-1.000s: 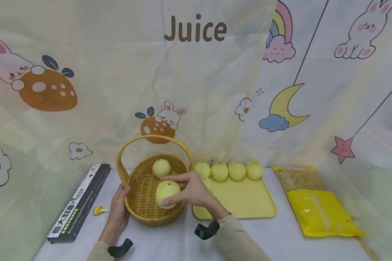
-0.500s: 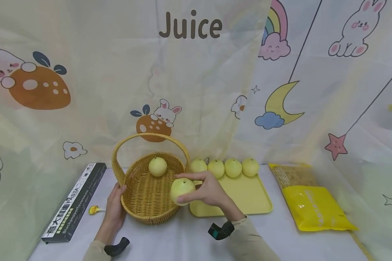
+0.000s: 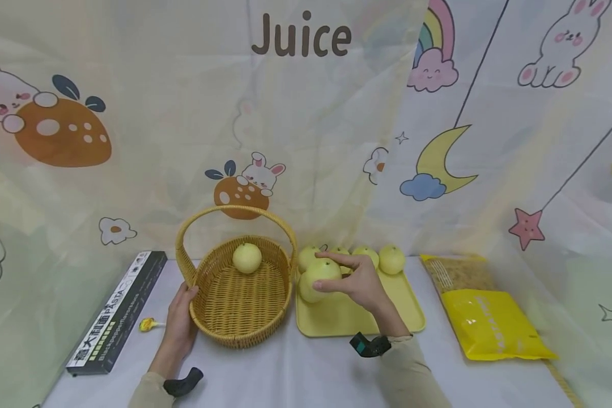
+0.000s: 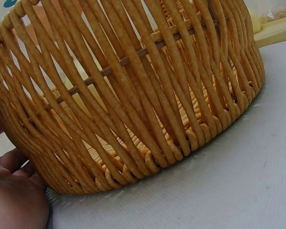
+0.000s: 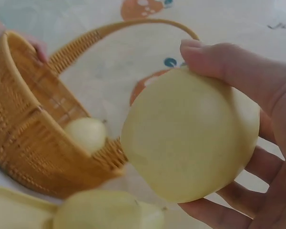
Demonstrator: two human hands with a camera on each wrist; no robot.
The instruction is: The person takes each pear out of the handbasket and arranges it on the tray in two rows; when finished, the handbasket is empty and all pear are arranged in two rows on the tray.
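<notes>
A round pale-yellow pear (image 3: 313, 279) is in my right hand (image 3: 363, 282), pinched between thumb and fingers. In the head view it appears over the left part of the yellow tray (image 3: 352, 320), covering part of the pears behind. My left hand (image 3: 181, 320) grips the left rim of the wicker basket (image 3: 234, 337), thumb over the edge. In the left wrist view the woven wall (image 4: 133, 95) fills most of the picture, with part of the left hand (image 4: 14, 200) beside it. One pear (image 3: 247, 258) lies at the back inside the basket.
Several pears (image 3: 391, 259) line the tray's back edge. Further right lie yellow pasta bags (image 3: 494, 326). At the left are a dark pasta box (image 3: 117, 314) and a small lollipop (image 3: 147, 324). A printed curtain (image 3: 311, 141) hangs behind the white table.
My right hand has carried the pear rightward, from inside the basket's outline to over the tray. The left hand keeps its hold on the basket rim. The head view has shifted slightly.
</notes>
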